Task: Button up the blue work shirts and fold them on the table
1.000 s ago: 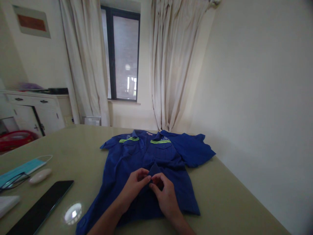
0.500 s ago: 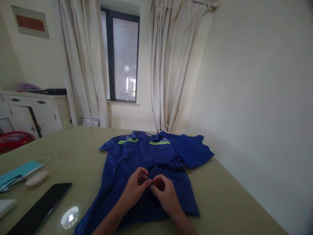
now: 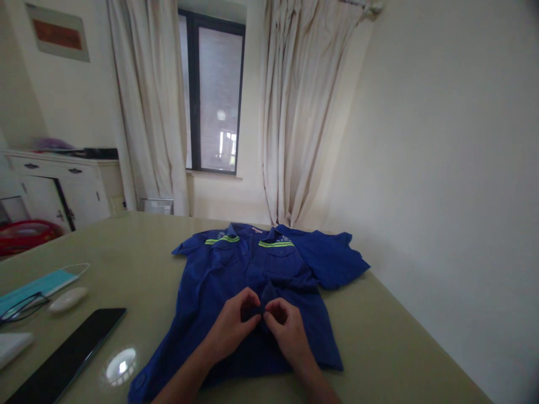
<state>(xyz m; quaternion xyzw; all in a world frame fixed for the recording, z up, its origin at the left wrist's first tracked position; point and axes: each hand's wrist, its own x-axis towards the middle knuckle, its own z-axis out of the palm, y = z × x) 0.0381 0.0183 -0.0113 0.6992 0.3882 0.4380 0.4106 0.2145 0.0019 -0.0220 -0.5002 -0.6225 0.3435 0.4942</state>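
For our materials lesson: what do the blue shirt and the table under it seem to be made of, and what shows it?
Blue shirt: probably woven cotton-like cloth, matte; it creases and bunches where the left hand and right hand pinch it. Table: hard, glossy, perhaps lacquer or glass; it mirrors a light spot.

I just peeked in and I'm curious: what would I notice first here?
The blue shirt with bright yellow-green stripes lies spread out in the middle of the table. The left hand and the right hand pinch its front together, low on the shirt. A black phone and a blue face mask lie off to the left.
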